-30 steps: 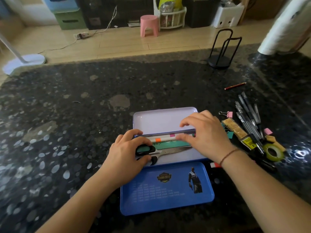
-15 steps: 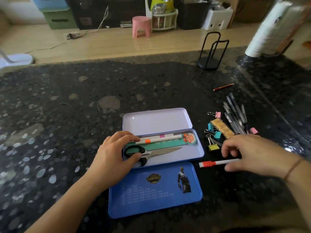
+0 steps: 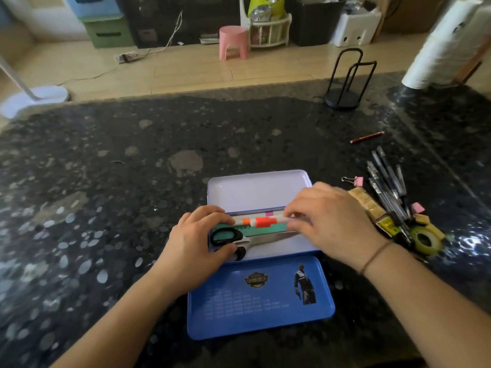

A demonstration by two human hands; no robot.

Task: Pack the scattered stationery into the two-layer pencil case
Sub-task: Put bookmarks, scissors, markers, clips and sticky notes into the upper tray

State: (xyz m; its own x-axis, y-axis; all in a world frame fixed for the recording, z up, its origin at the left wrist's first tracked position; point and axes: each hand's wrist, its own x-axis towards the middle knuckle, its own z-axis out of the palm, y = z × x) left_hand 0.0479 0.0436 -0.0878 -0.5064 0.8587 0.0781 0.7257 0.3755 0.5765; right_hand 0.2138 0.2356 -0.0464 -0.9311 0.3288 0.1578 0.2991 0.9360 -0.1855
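Note:
The blue tin pencil case (image 3: 276, 252) lies open on the dark stone table, its pale inner lid (image 3: 257, 189) raised behind. Black-handled scissors (image 3: 231, 240), a green ruler (image 3: 268, 229) and a white pen with orange band (image 3: 245, 221) lie in the tray. My right hand (image 3: 332, 224) holds a second white pen with orange cap (image 3: 265, 222) just over the tray, beside the first pen. My left hand (image 3: 196, 243) rests on the case's left end, fingers over the scissors' handles. A blue tray with a printed figure (image 3: 260, 298) lies in front.
To the right lie several dark pens (image 3: 385, 181), a pink binder clip (image 3: 356, 180), tan erasers (image 3: 368, 203), a green tape roll (image 3: 425, 240) and a red pencil (image 3: 366, 137). A black wire stand (image 3: 344, 81) and white paper roll (image 3: 446, 46) stand at the back right.
My right hand picked up the orange-capped white pen from the table right of the case and carried it left over the tray. My left hand stayed on the case.

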